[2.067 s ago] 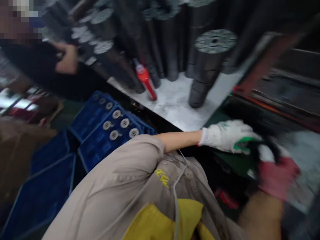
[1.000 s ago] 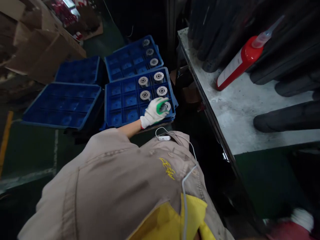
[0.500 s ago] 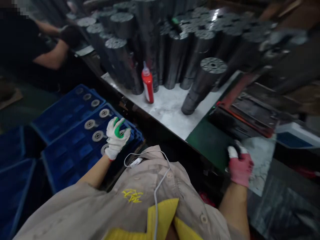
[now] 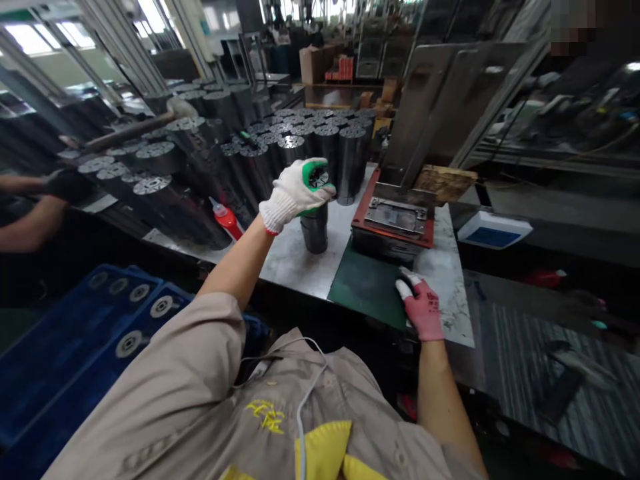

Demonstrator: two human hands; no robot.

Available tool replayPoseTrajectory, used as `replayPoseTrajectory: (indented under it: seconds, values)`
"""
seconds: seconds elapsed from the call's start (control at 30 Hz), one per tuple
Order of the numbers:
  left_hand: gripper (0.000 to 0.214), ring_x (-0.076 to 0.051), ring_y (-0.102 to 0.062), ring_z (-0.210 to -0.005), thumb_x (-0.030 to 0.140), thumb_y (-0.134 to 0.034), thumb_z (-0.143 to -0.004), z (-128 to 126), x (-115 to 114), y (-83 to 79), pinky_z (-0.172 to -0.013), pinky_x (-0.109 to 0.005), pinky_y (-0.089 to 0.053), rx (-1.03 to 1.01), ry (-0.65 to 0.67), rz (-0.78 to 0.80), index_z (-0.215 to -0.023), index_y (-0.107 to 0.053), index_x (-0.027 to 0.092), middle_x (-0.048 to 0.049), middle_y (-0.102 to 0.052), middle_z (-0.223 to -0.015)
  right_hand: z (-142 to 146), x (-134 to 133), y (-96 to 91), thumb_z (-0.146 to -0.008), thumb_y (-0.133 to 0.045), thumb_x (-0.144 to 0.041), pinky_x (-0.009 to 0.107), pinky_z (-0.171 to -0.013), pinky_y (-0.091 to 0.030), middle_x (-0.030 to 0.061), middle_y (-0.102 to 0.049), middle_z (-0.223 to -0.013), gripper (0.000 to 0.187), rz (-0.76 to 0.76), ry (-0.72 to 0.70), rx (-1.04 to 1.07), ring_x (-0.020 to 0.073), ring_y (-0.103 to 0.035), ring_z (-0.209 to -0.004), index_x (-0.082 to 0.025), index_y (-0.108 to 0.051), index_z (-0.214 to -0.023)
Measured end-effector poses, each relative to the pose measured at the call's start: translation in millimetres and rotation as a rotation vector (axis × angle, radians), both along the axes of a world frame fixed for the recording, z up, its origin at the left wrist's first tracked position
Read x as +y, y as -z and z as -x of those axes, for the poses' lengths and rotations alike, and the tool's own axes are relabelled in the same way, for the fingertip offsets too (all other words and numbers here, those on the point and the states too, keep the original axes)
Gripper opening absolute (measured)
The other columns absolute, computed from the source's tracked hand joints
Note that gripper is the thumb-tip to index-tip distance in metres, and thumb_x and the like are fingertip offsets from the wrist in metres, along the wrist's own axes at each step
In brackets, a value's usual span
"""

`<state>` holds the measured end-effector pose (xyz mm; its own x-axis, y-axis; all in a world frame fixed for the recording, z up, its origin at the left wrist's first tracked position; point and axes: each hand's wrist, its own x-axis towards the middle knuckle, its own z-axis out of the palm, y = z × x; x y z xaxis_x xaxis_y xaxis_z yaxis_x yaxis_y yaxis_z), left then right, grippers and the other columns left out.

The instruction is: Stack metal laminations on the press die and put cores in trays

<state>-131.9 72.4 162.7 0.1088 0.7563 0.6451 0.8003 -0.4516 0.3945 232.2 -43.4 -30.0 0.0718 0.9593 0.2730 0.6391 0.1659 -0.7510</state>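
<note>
My left hand (image 4: 299,189), in a white glove with a green palm, curls its fingers and thumb around the top of a dark metal rotor core (image 4: 315,233). That core stands upright on the pale metal tabletop (image 4: 285,263), its slotted end face showing between thumb and fingers. My right hand (image 4: 423,308), in a pink glove with white fingertips, is held low over the edge of a green mat (image 4: 367,283). Its fingers are apart and nothing shows in them. Past the mat's far edge is a red-framed metal fixture (image 4: 395,220).
Tall stacks of rotor cores (image 4: 325,137) crowd the table's back and left. A red bottle (image 4: 226,219) leans near the left stacks; a hammer (image 4: 125,133) lies across them. Blue trays (image 4: 65,333) with round parts are lower left. A co-worker's arm (image 4: 30,217) reaches in at left.
My left hand has moved from above the blue tray up and right to the standing rotor core and closed around it. The view has swung right and up. My right hand stays by the mat.
</note>
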Motion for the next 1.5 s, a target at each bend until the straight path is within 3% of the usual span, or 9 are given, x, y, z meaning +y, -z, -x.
replayPoseTrajectory:
  seconds: [0.2, 0.3, 0.43, 0.57, 0.73, 0.97, 1.2, 1.4, 1.5]
  values:
    - [0.083, -0.036, -0.052, -0.150, 0.070, -0.069, -0.092, -55.3, -75.8, 16.3, -0.135, -0.054, -0.035, 0.130, 0.208, -0.179, -0.155, -0.057, 0.017, -0.0181, -0.057, -0.155, -2.8, 2.6, 10.2, -0.090, -0.056, -0.057, 0.059, -0.107, -0.057, 0.0130, -0.080, -0.110, 0.045, -0.027, 0.003, -0.011, 0.0344, -0.073, -0.110, -0.025, -0.082, -0.107]
    - [0.077, -0.034, -0.052, -0.151, 0.066, -0.071, -0.094, -91.1, -96.0, 66.0, -0.133, -0.052, -0.039, 0.157, 0.386, -0.038, -0.154, -0.058, 0.019, -0.0187, -0.057, -0.156, -4.2, 1.5, 10.8, -0.091, -0.056, -0.058, 0.060, -0.107, -0.057, 0.0144, -0.080, -0.111, 0.049, -0.034, 0.000, -0.011, 0.0349, -0.074, -0.109, -0.023, -0.081, -0.113]
    - [0.076, -0.037, -0.059, -0.144, 0.059, -0.082, -0.089, -120.3, -87.3, 146.9, -0.128, -0.056, -0.045, 0.202, 0.430, 0.274, -0.150, -0.063, 0.018, -0.0213, -0.062, -0.150, -1.9, -1.7, 5.2, -0.092, -0.055, -0.055, 0.061, -0.107, -0.057, 0.0160, -0.080, -0.112, 0.050, -0.030, 0.027, -0.043, 0.0355, -0.074, -0.109, -0.020, -0.081, -0.116]
    - [0.079, -0.038, -0.054, -0.147, 0.065, -0.080, -0.089, -126.8, -78.1, 184.3, -0.132, -0.059, -0.037, 0.183, 0.379, 0.324, -0.151, -0.063, 0.021, -0.0192, -0.058, -0.155, 2.4, -3.1, -2.9, -0.092, -0.058, -0.053, 0.058, -0.113, -0.055, 0.0130, -0.081, -0.118, 0.046, 0.002, 0.019, -0.005, 0.0331, -0.073, -0.117, -0.022, -0.081, -0.117]
    - [0.079, -0.038, -0.055, -0.144, 0.071, -0.074, -0.091, -124.4, -77.3, 180.5, -0.131, -0.059, -0.034, 0.152, 0.343, 0.254, -0.150, -0.063, 0.021, -0.0189, -0.060, -0.153, 4.0, -5.4, -42.0, -0.095, -0.062, -0.048, 0.052, -0.115, -0.056, 0.0119, -0.079, -0.127, 0.043, 0.008, 0.009, 0.036, 0.0308, -0.072, -0.122, -0.021, -0.078, -0.124]
    - [0.086, -0.038, -0.055, -0.138, 0.080, -0.071, -0.087, -124.6, -78.3, 182.1, -0.127, -0.057, -0.035, 0.020, 0.111, 0.254, -0.150, -0.063, 0.022, -0.0169, -0.057, -0.149, 16.6, 41.6, -134.9, -0.101, -0.061, -0.058, 0.060, -0.115, -0.049, 0.0155, -0.070, -0.134, 0.056, -0.172, -0.025, -0.501, 0.0393, -0.059, -0.135, -0.024, -0.067, -0.145]
    - [0.097, -0.038, -0.056, -0.138, 0.089, -0.064, -0.086, -120.6, -77.2, 184.4, -0.120, -0.051, -0.044, -0.012, 0.145, 0.373, -0.156, -0.057, 0.022, -0.0187, -0.057, -0.149, 50.0, 109.4, -148.4, -0.097, -0.059, -0.072, 0.058, -0.104, -0.051, 0.0218, -0.067, -0.128, 0.059, -0.090, -0.110, -0.862, 0.0392, -0.056, -0.122, -0.017, -0.074, -0.110]
    - [0.088, -0.036, -0.056, -0.141, 0.084, -0.062, -0.092, -113.2, -73.8, 178.1, -0.123, -0.048, -0.043, 0.036, 0.240, 0.403, -0.155, -0.058, 0.023, -0.0155, -0.060, -0.151, 62.8, 79.9, -177.6, -0.106, -0.054, -0.057, 0.062, -0.106, -0.049, 0.0197, -0.069, -0.133, 0.043, 0.095, -0.095, -0.845, 0.0412, -0.061, -0.126, -0.021, -0.077, -0.112]
    - [0.090, -0.036, -0.057, -0.139, 0.085, -0.064, -0.089, -116.0, -74.3, 179.1, -0.121, -0.048, -0.045, 0.024, 0.217, 0.393, -0.154, -0.060, 0.024, -0.0159, -0.061, -0.150, 63.0, 55.4, -167.9, -0.108, -0.051, -0.041, 0.051, -0.109, -0.050, 0.0134, -0.075, -0.132, 0.035, 0.145, -0.195, -0.612, 0.0337, -0.067, -0.125, -0.023, -0.075, -0.126]
